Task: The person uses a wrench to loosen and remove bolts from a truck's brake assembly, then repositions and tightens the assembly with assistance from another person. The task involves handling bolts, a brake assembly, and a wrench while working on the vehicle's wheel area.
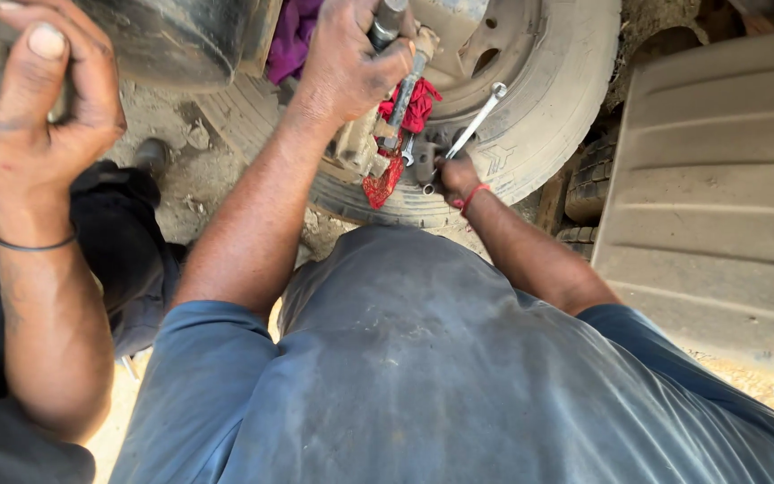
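My left hand (351, 63) is closed around the grey handle of a metal tool (402, 94), which points down onto a dirty metal part (357, 148) resting on a tyre (548, 108). Beside that part lies a red cloth (416, 106). My right hand (455, 177), with a red thread at the wrist, grips the lower end of a silver spanner (478, 116) that slants up across the tyre's sidewall. My blue-grey shirt fills the lower part of the view.
Another person's hand (38, 99), a black band on its wrist, is clenched at the upper left; their dark trousers and a shoe (150, 154) are below it. There is a purple cloth (293, 36) behind the tyre, a ribbed grey panel (718, 179) on the right, and sandy ground.
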